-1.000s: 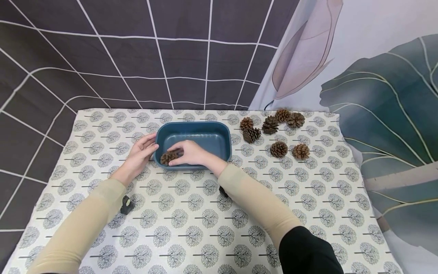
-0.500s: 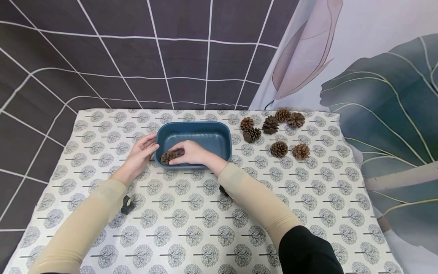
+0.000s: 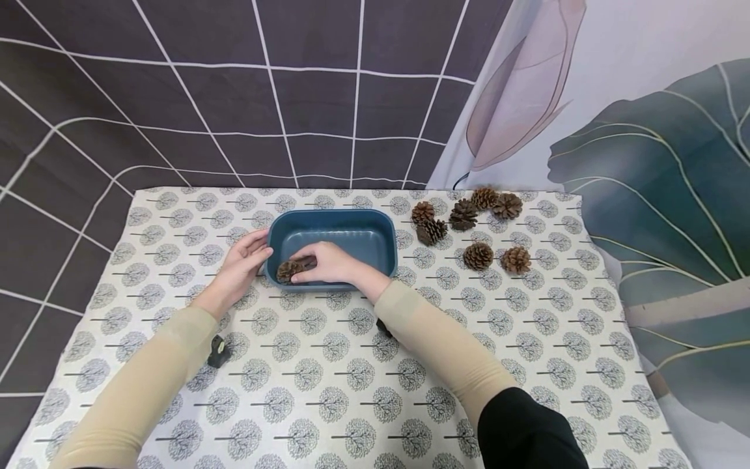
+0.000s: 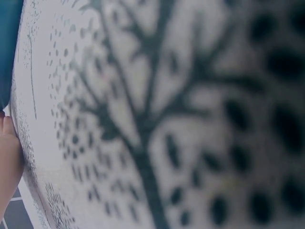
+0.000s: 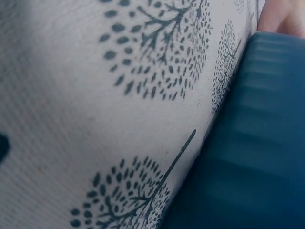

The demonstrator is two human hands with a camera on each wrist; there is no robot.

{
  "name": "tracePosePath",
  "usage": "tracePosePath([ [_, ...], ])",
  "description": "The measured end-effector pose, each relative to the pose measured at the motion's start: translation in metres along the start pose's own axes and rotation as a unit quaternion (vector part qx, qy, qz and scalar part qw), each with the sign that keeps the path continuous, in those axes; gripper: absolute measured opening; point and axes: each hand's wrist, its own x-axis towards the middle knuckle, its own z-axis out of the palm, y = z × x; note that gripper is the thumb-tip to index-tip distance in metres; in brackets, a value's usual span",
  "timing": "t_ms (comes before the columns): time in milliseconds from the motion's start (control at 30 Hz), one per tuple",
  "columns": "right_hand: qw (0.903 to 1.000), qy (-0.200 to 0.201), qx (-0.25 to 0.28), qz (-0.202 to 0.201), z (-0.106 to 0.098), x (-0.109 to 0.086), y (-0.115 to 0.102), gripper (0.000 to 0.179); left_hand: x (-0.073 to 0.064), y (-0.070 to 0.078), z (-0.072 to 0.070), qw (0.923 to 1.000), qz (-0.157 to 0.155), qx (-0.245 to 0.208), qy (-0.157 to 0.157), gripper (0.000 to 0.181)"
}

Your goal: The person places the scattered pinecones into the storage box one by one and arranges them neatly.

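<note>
A dark blue rectangular basin (image 3: 369, 225) stands near the back of the table. Inside its front left corner, my right hand (image 3: 331, 262) grips a brown pine cone (image 3: 288, 270) between thumb and fingers. My left hand (image 3: 241, 264) rests against the basin's left end, its fingers fairly straight along the outside and thumb by the rim. In the left wrist view only part of the left hand (image 4: 8, 160) shows at the edge, beside the blue basin (image 4: 8, 47). The right wrist view shows the basin's outer wall (image 5: 248, 143); the pine cone is out of sight there.
Right of the basin lie several loose pine cones, among them a dark one (image 3: 431, 231), a round one (image 3: 478, 256) and a lighter one (image 3: 515, 259). A tree-print cloth (image 3: 334, 404) covers the table. A dark gridded curtain (image 3: 310, 98) hangs behind.
Almost nothing differs. Both hands keep their places at the basin, and the pine cone stays in the right hand's grip at the front left corner.
</note>
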Motion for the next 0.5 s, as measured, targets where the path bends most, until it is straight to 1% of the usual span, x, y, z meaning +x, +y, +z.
tracePosePath([
  [267, 1.0000, -0.002, -0.004, 0.005, -0.003, -0.003, -0.002, 0.056, 0.001, 0.001, -0.002, 0.9997, -0.016, 0.017, 0.005, 0.041],
  [367, 1.0000, -0.005, -0.003, 0.006, -0.006, -0.006, -0.001, 0.059, 0.001, 0.001, -0.001, 0.9997, -0.015, 0.018, 0.006, 0.041],
  [500, 0.9999, 0.005, 0.010, 0.005, -0.011, -0.012, 0.002, 0.061, 0.001, 0.001, -0.001, 0.9998, -0.011, 0.013, 0.008, 0.040],
])
